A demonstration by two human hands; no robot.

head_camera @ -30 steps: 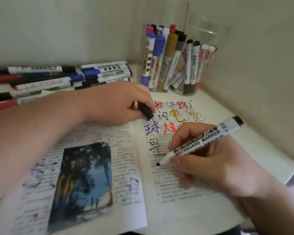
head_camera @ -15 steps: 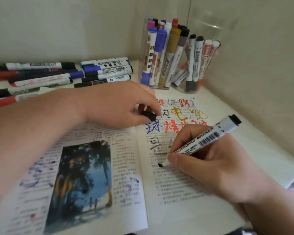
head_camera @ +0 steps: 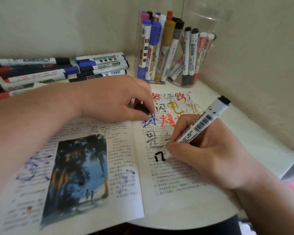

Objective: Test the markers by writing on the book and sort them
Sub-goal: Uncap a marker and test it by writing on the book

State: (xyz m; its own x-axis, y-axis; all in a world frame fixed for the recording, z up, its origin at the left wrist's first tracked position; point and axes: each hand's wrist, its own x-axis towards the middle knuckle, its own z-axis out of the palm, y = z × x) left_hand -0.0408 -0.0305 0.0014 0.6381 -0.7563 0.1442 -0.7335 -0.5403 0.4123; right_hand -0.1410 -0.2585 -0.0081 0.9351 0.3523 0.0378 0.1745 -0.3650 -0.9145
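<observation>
Fingers (head_camera: pixel 173 147) pinch marker (head_camera: pixel 200 123) on book (head_camera: pixel 168 192) atop white corner table (head_camera: pixel 248 133).

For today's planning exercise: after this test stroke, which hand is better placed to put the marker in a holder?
Probably right: the right hand grips the whiteboard marker, while the left hand pinches a black cap.

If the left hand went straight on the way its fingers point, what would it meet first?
Probably the right hand, at the knuckles gripping the white whiteboard marker. The left hand, pinching a black cap, points across the right page of the open book; only handwriting lies between.
</observation>
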